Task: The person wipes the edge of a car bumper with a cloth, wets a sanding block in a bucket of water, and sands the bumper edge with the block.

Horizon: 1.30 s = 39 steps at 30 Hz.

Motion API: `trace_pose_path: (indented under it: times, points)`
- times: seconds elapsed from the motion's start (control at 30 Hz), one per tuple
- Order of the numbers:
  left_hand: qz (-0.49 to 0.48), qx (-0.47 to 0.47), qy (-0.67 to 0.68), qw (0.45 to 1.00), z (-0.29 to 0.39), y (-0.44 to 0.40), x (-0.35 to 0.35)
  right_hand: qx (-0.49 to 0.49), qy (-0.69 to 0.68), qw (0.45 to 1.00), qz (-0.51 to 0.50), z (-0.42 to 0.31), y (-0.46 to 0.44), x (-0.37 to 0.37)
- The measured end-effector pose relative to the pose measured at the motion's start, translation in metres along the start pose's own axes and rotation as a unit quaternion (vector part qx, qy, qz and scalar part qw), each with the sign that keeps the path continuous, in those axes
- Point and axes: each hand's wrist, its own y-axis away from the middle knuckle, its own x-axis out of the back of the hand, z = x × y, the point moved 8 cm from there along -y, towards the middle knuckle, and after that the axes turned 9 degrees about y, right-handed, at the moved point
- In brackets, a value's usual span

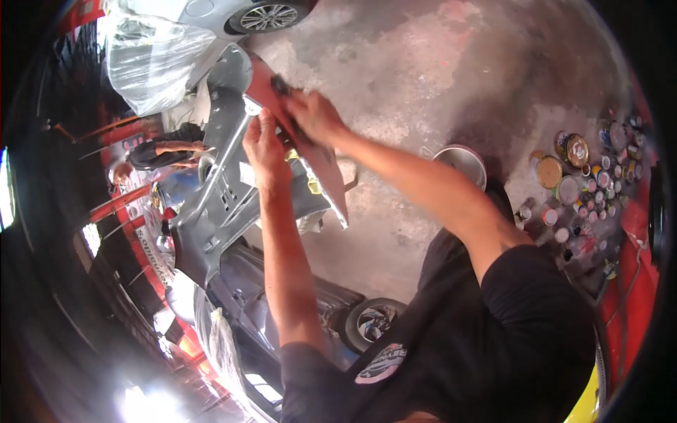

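Note:
A car body panel point(326, 169), part dull red and part grey, stands tilted in front of me. My left hand point(266, 149) grips its near edge, thumb up, close to a small white bracket. On the red face, my right hand point(315, 116) is closed around a small dark block point(280, 86); motion blurs the fingers, and the block's exact kind is unclear. Just left of the panel lies a larger dark grey car part point(229, 197) with slots cut in it. Yellow-green marks show behind the panel's lower edge.
Several paint cans point(550, 171) crowd the floor at right. A round metal bucket point(462, 161) sits by my right forearm. Plastic sheeting point(151, 74) hangs beside a grey car point(211, 13) at the top. Another person point(166, 150) works at left. A wheel point(372, 321) is low down.

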Motion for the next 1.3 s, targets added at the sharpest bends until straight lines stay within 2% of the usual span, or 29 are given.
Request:
trace_pose_path:
  times: [0.03,0.07,0.13,0.17,0.2,0.23,0.27,0.3,0.33,0.4,0.43,0.47,0.53,0.57,0.63,0.67,0.73,0.8,0.83,0.9,0.93,1.0,1.03,1.07,1.1,1.17,1.23,1.27,1.3]
  points:
    - [-0.013,-0.029,0.017,0.999,0.001,-0.006,0.0,0.05,0.01,0.999,-0.007,-0.018,0.038,0.01]
    - [-0.025,-0.057,0.031,0.998,0.002,-0.011,0.002,0.077,-0.099,0.991,-0.039,-0.056,0.078,0.034]
    - [-0.051,-0.027,0.013,0.998,-0.001,-0.011,0.005,0.152,-0.102,0.981,0.058,-0.059,0.103,0.041]
    - [0.006,-0.034,-0.005,0.999,-0.001,-0.009,0.007,0.121,-0.091,0.988,-0.001,-0.054,0.084,0.04]
    - [0.064,-0.042,-0.023,0.997,-0.002,-0.004,0.009,0.026,-0.051,0.997,-0.052,-0.029,0.05,0.021]
    - [0.064,-0.027,-0.015,0.997,0.0,0.003,-0.001,-0.011,-0.011,0.997,-0.073,-0.012,0.01,0.011]
    - [0.065,-0.024,-0.018,0.997,0.0,0.005,-0.001,-0.014,-0.104,0.986,-0.129,0.008,-0.029,-0.006]
    - [0.051,-0.026,-0.02,0.998,0.001,0.004,-0.003,-0.045,-0.159,0.976,-0.14,0.018,-0.049,-0.017]
    - [0.034,-0.03,-0.018,0.999,0.0,0.002,-0.006,-0.047,-0.158,0.977,-0.138,0.022,-0.043,-0.022]
    - [0.001,-0.009,0.007,1.0,0.001,-0.006,-0.001,0.03,-0.043,0.998,-0.017,0.009,-0.014,-0.009]
    - [0.001,-0.023,0.015,1.0,0.002,-0.012,-0.001,0.048,0.019,0.999,0.017,-0.023,0.036,0.02]
    - [0.002,-0.034,0.02,0.999,0.002,-0.015,0.001,0.106,-0.107,0.987,-0.047,-0.053,0.072,0.04]
    - [0.014,-0.029,0.025,0.999,0.003,-0.011,-0.003,0.142,-0.081,0.985,0.054,-0.052,0.095,0.043]
    - [0.025,-0.024,0.027,0.999,0.004,-0.007,-0.005,0.135,-0.083,0.986,0.055,-0.05,0.082,0.041]
    - [0.032,-0.013,0.015,0.999,0.005,-0.002,-0.008,-0.049,-0.018,0.997,-0.064,-0.009,0.008,0.013]
    - [0.037,-0.006,0.006,0.999,0.003,0.001,-0.007,-0.003,-0.075,0.991,-0.108,0.003,-0.029,-0.001]
    - [0.025,-0.002,0.001,1.0,0.002,0.0,-0.006,-0.03,-0.142,0.984,-0.099,0.004,-0.032,0.0]
    - [0.028,-0.008,0.021,0.999,0.006,0.0,-0.011,0.035,-0.027,0.999,-0.015,-0.016,0.022,0.017]
    - [0.037,-0.012,0.025,0.999,0.005,-0.004,-0.007,0.1,-0.07,0.993,-0.004,-0.039,0.058,0.033]
    - [0.029,-0.022,0.02,0.999,-0.002,-0.008,-0.002,0.121,-0.073,0.989,0.03,-0.048,0.086,0.042]
    - [0.017,-0.035,0.014,0.999,-0.001,-0.01,-0.003,0.144,-0.076,0.984,0.069,-0.053,0.09,0.048]
    - [0.033,-0.022,0.009,0.999,-0.001,-0.006,-0.005,0.149,-0.056,0.985,0.062,-0.04,0.027,0.042]
    - [0.035,-0.008,0.004,0.999,-0.001,0.0,-0.012,0.028,-0.094,0.993,-0.064,-0.011,-0.02,0.023]
    - [0.037,0.006,-0.003,0.999,-0.001,0.005,-0.015,-0.094,-0.131,0.969,-0.187,0.01,-0.032,0.001]
    - [0.004,0.006,-0.019,1.0,-0.006,-0.002,-0.005,-0.093,-0.133,0.969,-0.184,0.007,-0.024,-0.001]
    - [0.001,-0.004,-0.011,1.0,0.001,-0.008,-0.002,-0.082,-0.044,0.983,-0.156,-0.004,0.002,0.002]
    - [-0.016,-0.039,0.004,0.999,0.008,-0.014,0.0,0.14,-0.102,0.985,-0.006,-0.059,0.081,0.038]
    - [-0.012,-0.036,-0.042,0.998,0.012,-0.014,0.004,0.153,-0.046,0.986,0.042,-0.068,0.109,0.044]
    - [-0.008,-0.047,-0.024,0.999,0.01,-0.014,0.004,0.164,-0.053,0.984,0.04,-0.067,0.102,0.043]
